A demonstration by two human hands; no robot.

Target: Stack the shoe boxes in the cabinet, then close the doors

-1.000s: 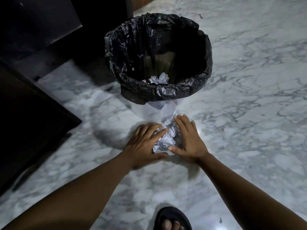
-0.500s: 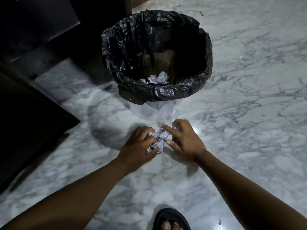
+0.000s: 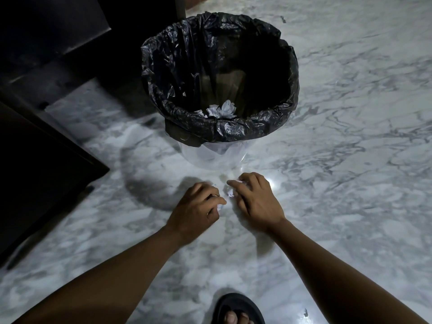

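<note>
No shoe box is in view. My left hand (image 3: 198, 206) and my right hand (image 3: 253, 199) are down on the marble floor just in front of a bin, each closed around crumpled white paper (image 3: 230, 192). Bits of the paper show between the fingers of both hands. The bin (image 3: 219, 129) is clear plastic with a black liner folded over its rim, and more crumpled paper (image 3: 222, 111) lies inside it. Dark cabinet wood (image 3: 46, 160) stands at the left; whether its doors are open I cannot tell.
White and grey marble floor (image 3: 350, 160) spreads to the right and behind the bin. A black sandal with toes showing (image 3: 237, 311) is at the bottom edge. A small dark scrap (image 3: 305, 312) lies on the floor near it.
Both hands went from flat with fingers spread over the paper to closed fists gripping it, and they have drawn slightly apart.
</note>
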